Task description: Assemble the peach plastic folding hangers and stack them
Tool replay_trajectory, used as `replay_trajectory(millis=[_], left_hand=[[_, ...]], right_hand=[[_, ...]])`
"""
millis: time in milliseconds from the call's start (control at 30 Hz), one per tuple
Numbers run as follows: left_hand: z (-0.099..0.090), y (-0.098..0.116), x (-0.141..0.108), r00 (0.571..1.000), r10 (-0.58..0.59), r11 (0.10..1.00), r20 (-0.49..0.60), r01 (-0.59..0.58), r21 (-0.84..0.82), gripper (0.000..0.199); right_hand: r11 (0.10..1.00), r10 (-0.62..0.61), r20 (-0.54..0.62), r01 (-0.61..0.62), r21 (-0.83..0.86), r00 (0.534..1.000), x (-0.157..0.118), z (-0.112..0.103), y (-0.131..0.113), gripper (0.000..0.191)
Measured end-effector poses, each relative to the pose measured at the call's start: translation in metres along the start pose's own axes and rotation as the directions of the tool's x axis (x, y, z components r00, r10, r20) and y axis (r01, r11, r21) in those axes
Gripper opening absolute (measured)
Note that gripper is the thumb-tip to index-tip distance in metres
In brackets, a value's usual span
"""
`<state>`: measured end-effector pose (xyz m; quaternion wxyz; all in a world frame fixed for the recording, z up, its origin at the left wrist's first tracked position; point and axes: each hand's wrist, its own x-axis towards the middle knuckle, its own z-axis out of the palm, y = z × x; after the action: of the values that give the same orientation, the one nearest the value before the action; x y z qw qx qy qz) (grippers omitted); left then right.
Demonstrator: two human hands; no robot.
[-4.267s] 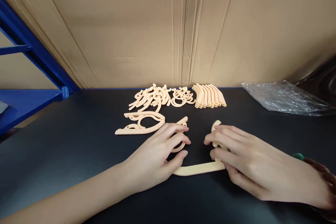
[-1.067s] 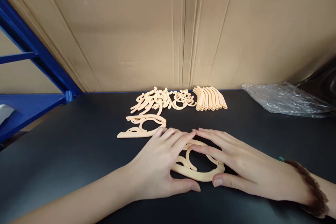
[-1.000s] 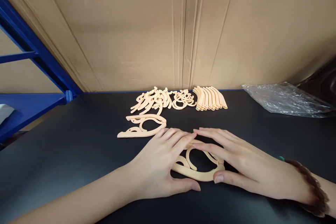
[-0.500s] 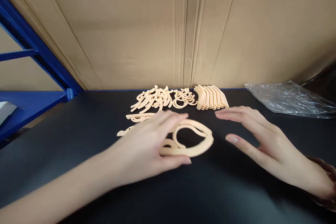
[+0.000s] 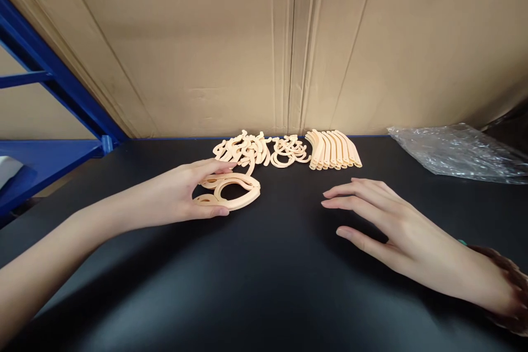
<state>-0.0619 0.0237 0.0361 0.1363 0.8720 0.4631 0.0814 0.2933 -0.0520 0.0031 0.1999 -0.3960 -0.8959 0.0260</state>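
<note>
L hand (image 5: pixel 185 190) grips folding hanger (image 5: pixel 249 197) across its width, prob. anti-splay; R hand (image 5: pixel 398 228) half-open, empty, right of it.

We saw a slender, long-fingered bare left hand (image 5: pixel 177 192) that ran through a narrow wrist (image 5: pixel 115 213) into a slim, smooth, bare left forearm (image 5: pixel 61 256). Its thumb (image 5: pixel 208 211) had a small, rounded thumbnail (image 5: pixel 224 211). The bare right hand (image 5: pixel 406 234) was just as slender, with long, tapering fingers (image 5: pixel 361 206) and a short, oval thumbnail (image 5: pixel 345 234). Around the right wrist (image 5: pixel 493 280) we noted a dark brown, ruffled band (image 5: pixel 510 271) of soft-looking, fabric-like material, its outline uneven and its far part cut off at the right edge of the view. Beside that band we spotted a small green sliver (image 5: pixel 462 242), too little of it in sight for us to tell its shape or material
</note>
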Motion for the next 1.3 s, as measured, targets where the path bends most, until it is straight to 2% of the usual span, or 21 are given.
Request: replay_trajectory(millis=[167,367,867,1300], left_hand=[[-0.002,0.001,0.0,0.999,-0.045,0.999,0.03,0.044,0.027,0.075],[0.0,-0.002,0.0,0.996,-0.09,0.996,0.03,0.09,-0.014,0.081],[0.003,-0.009,-0.001,0.998,-0.064,0.997,0.023,0.065,-0.032,0.078],[0.001,-0.009,-0.002,0.994,-0.099,0.994,0.041,0.101,-0.031,0.093]], right_hand=[[1.0,-0.018,0.002,0.018,-0.01,1.0,-0.002,0.0,-0.001,0.028],[1.0,-0.021,0.013,0.021,-0.017,1.0,-0.002,0.0,-0.001,0.027],[1.0,-0.019,0.033,0.019,-0.018,0.999,-0.002,0.0,0.001,0.028],[0.999,-0.03,0.048,0.031,-0.029,0.998,0.0,0.001,0.001,0.028]])
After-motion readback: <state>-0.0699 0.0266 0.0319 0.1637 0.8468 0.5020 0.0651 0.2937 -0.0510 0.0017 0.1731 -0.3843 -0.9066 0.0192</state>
